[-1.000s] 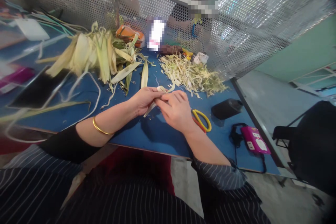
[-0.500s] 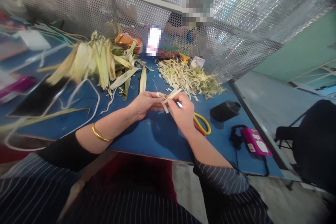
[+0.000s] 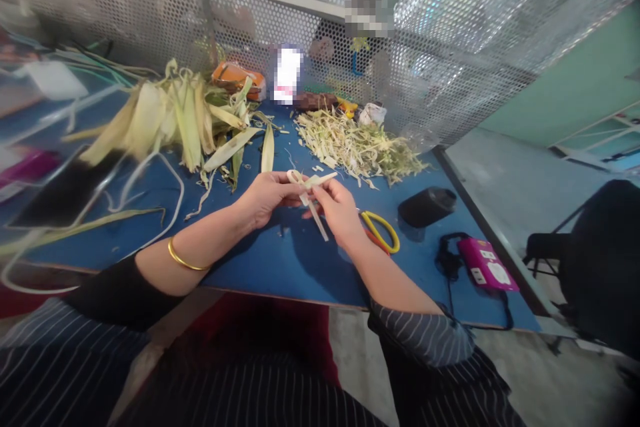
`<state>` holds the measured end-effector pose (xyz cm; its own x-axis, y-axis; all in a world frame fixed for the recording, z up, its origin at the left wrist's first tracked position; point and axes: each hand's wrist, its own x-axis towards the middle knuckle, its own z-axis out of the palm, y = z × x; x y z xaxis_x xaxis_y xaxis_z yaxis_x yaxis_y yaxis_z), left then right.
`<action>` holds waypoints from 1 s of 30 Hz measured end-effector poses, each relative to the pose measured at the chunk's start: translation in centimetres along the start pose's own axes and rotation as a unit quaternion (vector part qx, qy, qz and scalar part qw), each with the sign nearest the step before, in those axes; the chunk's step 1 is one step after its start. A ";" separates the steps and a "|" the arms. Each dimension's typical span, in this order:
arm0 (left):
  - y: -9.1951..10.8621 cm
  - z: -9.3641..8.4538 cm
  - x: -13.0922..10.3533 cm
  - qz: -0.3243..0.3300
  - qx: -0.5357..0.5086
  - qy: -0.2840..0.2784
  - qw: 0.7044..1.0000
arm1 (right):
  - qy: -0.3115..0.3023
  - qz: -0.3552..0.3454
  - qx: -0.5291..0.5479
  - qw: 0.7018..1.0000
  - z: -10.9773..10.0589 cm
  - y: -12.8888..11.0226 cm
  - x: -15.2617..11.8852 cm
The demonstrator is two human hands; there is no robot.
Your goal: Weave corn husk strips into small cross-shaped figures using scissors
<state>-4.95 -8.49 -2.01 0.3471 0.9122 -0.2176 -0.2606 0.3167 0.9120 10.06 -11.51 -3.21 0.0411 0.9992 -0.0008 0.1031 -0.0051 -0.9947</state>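
Between my two hands is a pale corn husk strip (image 3: 319, 221), looped and crossed over itself, one end hanging down toward the blue table (image 3: 295, 273). My left hand (image 3: 270, 197) pinches its looped left side between thumb and fingers. Thumb and fingertips of my right hand (image 3: 341, 210) are closed on its right part, where a pointed end sticks out. Scissors with yellow and orange handles (image 3: 381, 232) lie beside my right wrist, their blades partly hidden by it. Beyond my hands a single husk leaf (image 3: 268, 149) lies flat.
A pile of husk leaves (image 3: 165, 117) lies back left, a heap of shredded husk (image 3: 360, 143) back right. A lit phone (image 3: 287, 73) leans against the perforated metal screen (image 3: 300, 20). At right are a black cylinder (image 3: 427, 207) and a magenta box (image 3: 486, 265) with a cord.
The hanging end of the husk strip now reaches further down, and a loop shows at its upper left. Both hands stay close together, fingers slightly shifted. The whole view has moved slightly.
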 end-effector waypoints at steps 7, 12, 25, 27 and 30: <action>0.6 -0.4 0.4 0.030 0.010 0.065 0.997 | -0.167 -0.141 -0.089 0.972 -1.6 -1.7 -0.4; 0.7 -0.3 0.3 0.014 0.011 0.054 0.998 | -0.124 -0.290 -0.304 0.899 -1.9 -1.7 -0.6; 1.3 -0.4 -0.1 -0.011 0.063 0.024 0.998 | -0.022 -0.319 -0.236 0.918 -1.9 -2.2 -0.6; 1.4 -0.5 -0.1 -0.032 0.053 0.024 0.998 | -0.021 -0.305 -0.215 0.927 -1.9 -2.3 -0.7; 1.6 -0.5 0.0 -0.074 0.018 0.015 0.997 | -0.020 -0.303 -0.194 0.933 -1.8 -2.5 -0.8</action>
<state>-5.81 -7.85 -0.70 0.3522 0.8641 -0.3596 -0.1758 0.4385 0.8814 11.54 -12.37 -0.58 -0.1787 0.8242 0.5374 0.4480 0.5544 -0.7014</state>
